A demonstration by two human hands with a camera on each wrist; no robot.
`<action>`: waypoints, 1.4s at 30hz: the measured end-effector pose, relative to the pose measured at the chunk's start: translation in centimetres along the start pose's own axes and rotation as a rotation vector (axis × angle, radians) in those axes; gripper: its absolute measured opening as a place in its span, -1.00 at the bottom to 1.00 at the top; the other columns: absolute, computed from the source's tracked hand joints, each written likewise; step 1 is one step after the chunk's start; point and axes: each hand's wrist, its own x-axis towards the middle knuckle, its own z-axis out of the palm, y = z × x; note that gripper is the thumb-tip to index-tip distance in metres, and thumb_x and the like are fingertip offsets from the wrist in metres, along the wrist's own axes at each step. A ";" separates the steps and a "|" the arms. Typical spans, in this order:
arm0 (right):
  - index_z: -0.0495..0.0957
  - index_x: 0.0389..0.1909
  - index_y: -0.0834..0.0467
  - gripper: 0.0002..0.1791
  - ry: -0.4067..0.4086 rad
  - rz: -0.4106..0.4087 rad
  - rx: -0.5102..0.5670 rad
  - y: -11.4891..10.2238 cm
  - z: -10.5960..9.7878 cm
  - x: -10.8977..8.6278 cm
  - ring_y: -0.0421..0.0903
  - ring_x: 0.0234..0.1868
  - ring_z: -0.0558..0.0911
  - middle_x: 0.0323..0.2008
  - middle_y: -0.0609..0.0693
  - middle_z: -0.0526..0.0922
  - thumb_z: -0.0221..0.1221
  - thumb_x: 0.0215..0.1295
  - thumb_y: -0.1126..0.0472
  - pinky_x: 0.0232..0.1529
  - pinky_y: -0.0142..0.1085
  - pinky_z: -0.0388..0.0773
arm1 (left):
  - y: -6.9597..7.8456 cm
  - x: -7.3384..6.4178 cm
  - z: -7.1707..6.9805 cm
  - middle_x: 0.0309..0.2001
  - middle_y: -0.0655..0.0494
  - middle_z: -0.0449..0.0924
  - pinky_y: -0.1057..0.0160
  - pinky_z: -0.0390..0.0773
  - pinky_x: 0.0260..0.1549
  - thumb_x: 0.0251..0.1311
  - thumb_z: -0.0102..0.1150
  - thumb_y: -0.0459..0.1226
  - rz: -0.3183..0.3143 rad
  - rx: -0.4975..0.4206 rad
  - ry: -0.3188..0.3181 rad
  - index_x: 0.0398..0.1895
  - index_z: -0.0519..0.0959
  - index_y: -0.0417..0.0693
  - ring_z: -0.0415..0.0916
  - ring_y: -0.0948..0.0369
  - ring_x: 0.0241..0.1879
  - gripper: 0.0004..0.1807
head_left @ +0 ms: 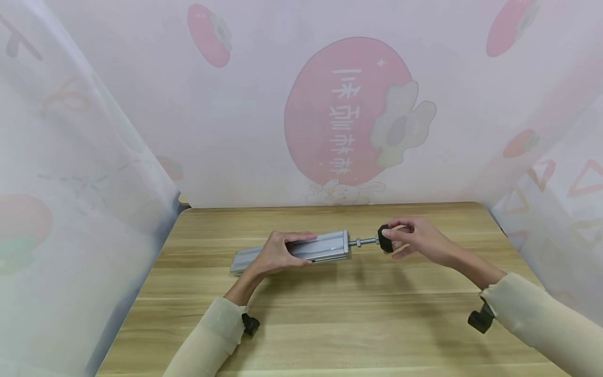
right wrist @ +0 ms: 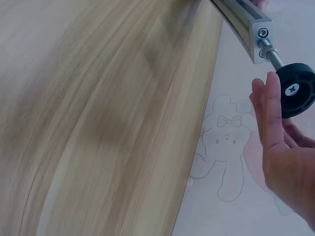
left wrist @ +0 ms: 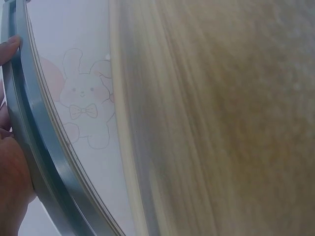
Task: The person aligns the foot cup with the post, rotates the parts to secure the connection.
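Note:
My left hand (head_left: 275,254) grips a silver aluminium profile (head_left: 330,245) around its middle, thumb on the near side and fingers over the far side. In the left wrist view the grooved profile (left wrist: 37,123) runs along the left edge. A threaded rod (head_left: 369,241) with a nut (right wrist: 268,50) sticks out of the profile's right end plate (right wrist: 256,49). On the rod's outer end sits a round black levelling foot (head_left: 384,239) with a cross-head screw in its face. My right hand (head_left: 421,238) pinches this foot at its rim between thumb and fingers.
The wooden table (head_left: 330,335) carries shadows of the hands and profile. Behind it hangs a pale curtain (head_left: 235,131) with strawberry and rabbit prints, and more curtain encloses both sides. A small black wrist camera (head_left: 480,318) sits at the right cuff.

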 end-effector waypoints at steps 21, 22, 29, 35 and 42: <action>0.37 0.50 0.25 -0.13 0.026 -0.407 -0.391 0.4 -0.3 -0.4 0.16 0.33 0.59 0.39 0.19 0.56 0.55 0.20 0.23 0.11 -0.13 0.71 | 0.1 0.0 0.0 0.19 0.02 0.74 0.19 0.59 0.25 -0.12 0.73 -0.29 0.015 -0.021 0.006 0.16 0.78 -0.01 0.67 0.06 0.23 -0.36; 0.38 0.49 0.27 -0.09 0.019 -0.461 -0.405 0.5 -0.3 -0.3 0.15 0.33 0.58 0.39 0.20 0.55 0.58 0.14 0.27 0.10 -0.10 0.71 | 0.0 0.1 0.0 0.19 0.02 0.74 0.19 0.59 0.25 -0.13 0.73 -0.29 0.017 -0.021 0.006 0.16 0.78 -0.01 0.67 0.06 0.23 -0.36; 0.43 0.44 0.31 0.01 0.030 -0.698 -0.441 1.4 -0.2 0.0 -0.09 0.29 0.61 0.33 0.22 0.57 0.63 -0.13 0.50 0.06 -0.19 0.72 | 0.0 0.0 0.0 0.18 0.04 0.74 0.25 0.57 0.24 -0.16 0.73 -0.33 0.014 -0.022 0.004 0.15 0.79 0.00 0.67 0.10 0.23 -0.35; 0.48 0.40 0.29 -0.04 0.032 -0.742 -0.402 1.7 -0.2 0.2 -0.08 0.25 0.64 0.28 0.16 0.61 0.61 -0.13 0.56 0.01 -0.13 0.74 | 0.1 0.0 0.0 0.19 0.05 0.74 0.21 0.58 0.25 -0.15 0.72 -0.31 0.008 -0.024 0.005 0.15 0.78 0.02 0.67 0.12 0.23 -0.35; 0.54 0.32 0.32 -0.17 0.044 -0.687 -0.390 1.9 -0.4 0.2 -0.06 0.15 0.71 0.18 0.22 0.66 0.60 -0.06 0.51 -0.01 -0.11 0.74 | 0.1 0.0 0.0 0.20 0.07 0.73 0.18 0.58 0.27 -0.16 0.73 -0.31 -0.002 -0.026 0.001 0.16 0.79 0.03 0.66 0.12 0.24 -0.34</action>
